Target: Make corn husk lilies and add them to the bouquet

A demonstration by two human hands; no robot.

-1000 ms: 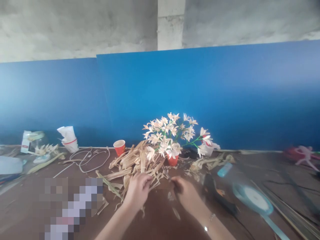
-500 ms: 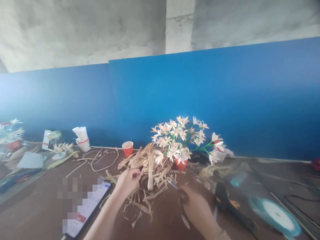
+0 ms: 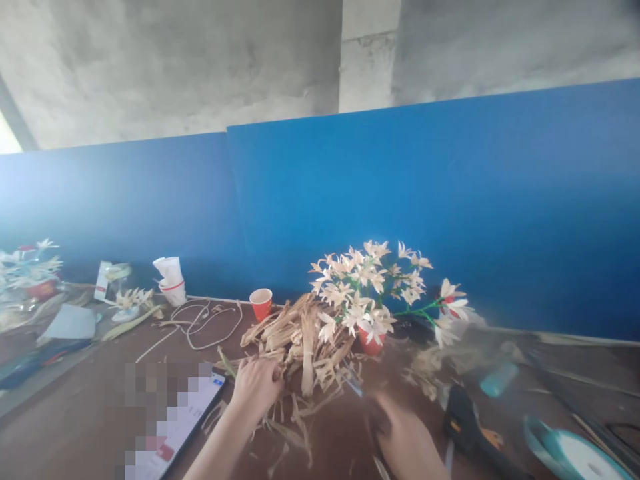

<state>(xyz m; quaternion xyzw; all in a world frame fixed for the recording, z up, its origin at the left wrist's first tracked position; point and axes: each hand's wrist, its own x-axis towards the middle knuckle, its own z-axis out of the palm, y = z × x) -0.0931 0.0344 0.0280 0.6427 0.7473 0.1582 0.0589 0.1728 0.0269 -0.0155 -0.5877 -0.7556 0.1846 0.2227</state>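
My left hand (image 3: 257,387) rests at the left front edge of a pile of dried husks (image 3: 287,333), fingers curled; what is in them, if anything, is hidden. In my right hand (image 3: 407,430), blurred by motion, is what looks like a pair of scissors (image 3: 354,387) with dark handles, one metal blade pointing at the pile. Behind the husks, a bunch of white husk flowers (image 3: 367,277) on green stems stands in a red paper cup (image 3: 371,342). Thin husk scraps (image 3: 295,427) lie on the table between my hands.
A phone (image 3: 187,427) lies left of my left arm. A glue gun (image 3: 467,420) and a teal ribbon spool (image 3: 575,450) are at the right. Behind are a red cup (image 3: 261,305), white cups (image 3: 173,287), a looped white cable (image 3: 215,343) and a blue partition (image 3: 400,187).
The view has shifted slightly, moving the table things right and down. My left hand has turned palm-down against the husks. My right hand has moved slightly down and right with the scissors.
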